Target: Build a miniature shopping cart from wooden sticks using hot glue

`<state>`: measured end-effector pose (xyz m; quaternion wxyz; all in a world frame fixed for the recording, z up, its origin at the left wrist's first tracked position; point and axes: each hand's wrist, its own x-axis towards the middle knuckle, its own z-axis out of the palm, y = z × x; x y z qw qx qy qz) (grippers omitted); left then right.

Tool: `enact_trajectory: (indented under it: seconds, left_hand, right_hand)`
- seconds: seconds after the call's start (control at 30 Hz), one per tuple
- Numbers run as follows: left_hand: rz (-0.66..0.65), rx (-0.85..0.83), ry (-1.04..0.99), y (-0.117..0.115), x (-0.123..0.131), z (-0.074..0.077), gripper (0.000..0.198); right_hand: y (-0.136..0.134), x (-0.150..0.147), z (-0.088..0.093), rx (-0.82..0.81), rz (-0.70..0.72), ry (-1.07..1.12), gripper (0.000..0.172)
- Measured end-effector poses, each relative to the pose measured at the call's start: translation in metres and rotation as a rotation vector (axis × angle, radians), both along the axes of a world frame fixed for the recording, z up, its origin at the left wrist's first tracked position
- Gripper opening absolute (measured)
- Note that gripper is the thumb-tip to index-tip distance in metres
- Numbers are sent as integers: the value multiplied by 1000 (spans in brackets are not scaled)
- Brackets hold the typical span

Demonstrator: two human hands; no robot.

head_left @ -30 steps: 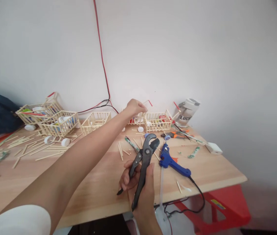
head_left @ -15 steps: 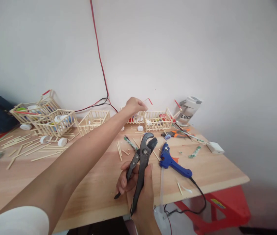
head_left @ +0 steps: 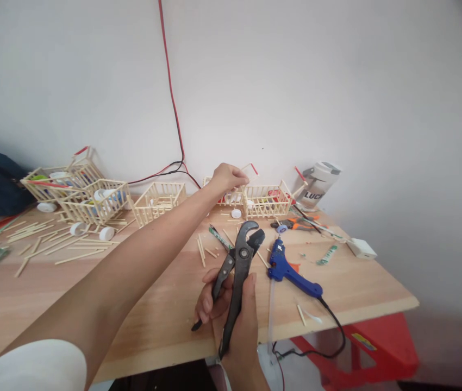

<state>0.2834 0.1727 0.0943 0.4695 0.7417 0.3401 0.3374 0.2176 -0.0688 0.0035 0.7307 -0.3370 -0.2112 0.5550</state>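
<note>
My right hand point(head_left: 239, 331) is wrapped around the handles of a black pipe cutter point(head_left: 239, 277), its hooked jaw pointing up and parted from the blade. My left hand point(head_left: 231, 178) reaches across to the back of the table, fingers pinched together. Whatever lies between those fingertips is too small to make out. Just below it stand two small stick-built carts: one cart point(head_left: 267, 202) to the right, and another cart point(head_left: 231, 199) partly hidden behind my hand. A red-tipped handle point(head_left: 254, 169) rises close to the fingertips.
A blue glue gun point(head_left: 292, 270) lies right of the cutter, its cord hanging over the table edge. Behind it are orange-handled pliers point(head_left: 296, 224) and a container point(head_left: 320, 183). More stick carts point(head_left: 96, 203), a stick basket point(head_left: 158, 202) and loose sticks point(head_left: 39, 239) spread leftward.
The whole view has shifted slightly, so things appear a little further right. Both hands keep nearly the same pose, the right one still around the pipe cutter.
</note>
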Motion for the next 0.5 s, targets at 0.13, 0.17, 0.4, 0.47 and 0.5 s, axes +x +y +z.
enact_trajectory:
  seconds: [0.13, 0.17, 0.4, 0.47, 0.5]
  left_hand:
    - [-40, -126, -72, -6, -2, 3, 6]
    - [-46, -147, -82, -8, -3, 4, 7]
    - [-24, -158, -46, -11, -6, 8, 15]
    - [-35, -158, -53, -9, -5, 8, 16]
    - [-39, -158, -54, -9, -5, 7, 16]
  right_hand:
    - [-1, 0, 2, -4, -14, -8, 67]
    - [-2, 0, 3, -5, -17, -9, 67]
    - [-4, 0, 5, -26, -23, -21, 66]
    - [-4, 0, 5, -33, -20, -25, 66]
    - [-4, 0, 5, -37, -18, -27, 66]
